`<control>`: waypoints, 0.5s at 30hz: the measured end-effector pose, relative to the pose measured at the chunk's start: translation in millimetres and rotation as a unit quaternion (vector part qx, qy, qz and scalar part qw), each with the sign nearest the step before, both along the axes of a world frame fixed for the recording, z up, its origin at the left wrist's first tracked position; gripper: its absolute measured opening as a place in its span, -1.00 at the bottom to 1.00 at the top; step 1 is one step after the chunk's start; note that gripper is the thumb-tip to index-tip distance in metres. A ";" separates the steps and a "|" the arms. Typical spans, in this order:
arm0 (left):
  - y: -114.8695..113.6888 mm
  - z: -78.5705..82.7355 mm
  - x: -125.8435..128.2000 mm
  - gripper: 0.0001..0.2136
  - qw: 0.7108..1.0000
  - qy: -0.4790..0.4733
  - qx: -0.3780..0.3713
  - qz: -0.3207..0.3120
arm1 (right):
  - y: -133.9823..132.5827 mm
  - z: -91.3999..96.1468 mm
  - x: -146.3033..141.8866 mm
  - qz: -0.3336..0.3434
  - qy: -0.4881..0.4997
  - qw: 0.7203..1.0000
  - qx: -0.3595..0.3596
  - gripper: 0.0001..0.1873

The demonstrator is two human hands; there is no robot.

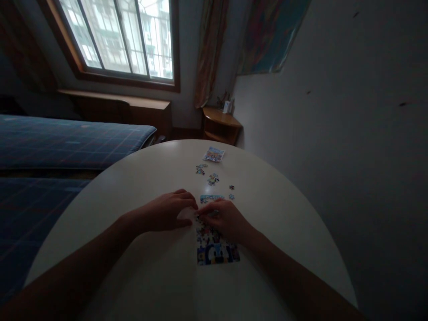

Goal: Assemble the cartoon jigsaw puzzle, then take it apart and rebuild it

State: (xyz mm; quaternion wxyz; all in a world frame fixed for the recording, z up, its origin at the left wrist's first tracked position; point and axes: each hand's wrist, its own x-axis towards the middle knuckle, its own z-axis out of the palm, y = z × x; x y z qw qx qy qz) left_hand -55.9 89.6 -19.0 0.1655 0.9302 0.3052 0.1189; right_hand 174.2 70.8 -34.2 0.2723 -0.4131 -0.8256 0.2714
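Desk: white with a curved rim; its far, left and right edges show, and both forearms reach in over its near part.
Puzzle: a jigsaw lies flat on the desk, midway between the left and right edges and nearer the person than the loose pieces; a blue cartoon face shows at its near end, a light blue strip at its far end.
Left hand: just beside the jigsaw's left side, over the desk; thumb and fingers stand apart, with pale desk surface visible between them.
Right hand: above the jigsaw, covering part of its middle; thumb and fingers are bent toward each other near the jigsaw's left side, but I cannot tell whether they are clamped on a piece.
Hands together: the fingertips of the 2 hands come very near each other; whether they touch is too dark to tell.
Loose pieces: 2 clusters, a farther and a nearer, lie between the jigsaw and the far edge; 2 smaller bits sit toward the right edge.
Picture card: 1 colourful card lies near the far edge.
Beyond the far edge: a wooden corner shelf.
Beyond the left edge: a plaid mattress.
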 end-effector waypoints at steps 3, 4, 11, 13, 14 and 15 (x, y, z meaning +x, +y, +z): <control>1.5 -2.7 -0.3 -0.72 1.000 -0.005 -0.005 -0.006 | 0.9 -2.7 -1.0 0.001 -0.004 1.000 0.009 -0.82; 2.0 -3.8 -0.5 -0.72 1.000 -0.008 -0.005 -0.007 | 0.6 -3.2 -1.3 0.001 -0.006 1.000 0.013 -0.82; 2.4 -5.6 -0.5 -0.72 1.000 -0.004 -0.012 -0.006 | -1.0 -5.1 -0.2 0.011 -0.008 1.000 0.025 -0.82; 2.2 -5.2 -0.2 -0.73 1.000 -0.005 -0.011 -0.005 | -1.4 -4.4 0.4 0.014 -0.011 0.999 0.028 -0.83; 2.3 -5.2 -0.1 -0.73 1.000 -0.006 -0.011 -0.006 | -1.8 -3.8 0.6 0.016 -0.013 0.999 0.029 -0.83; 2.4 -5.4 -0.1 -0.73 1.000 -0.008 -0.011 -0.006 | -2.2 -3.1 0.6 0.016 -0.015 0.999 0.030 -0.83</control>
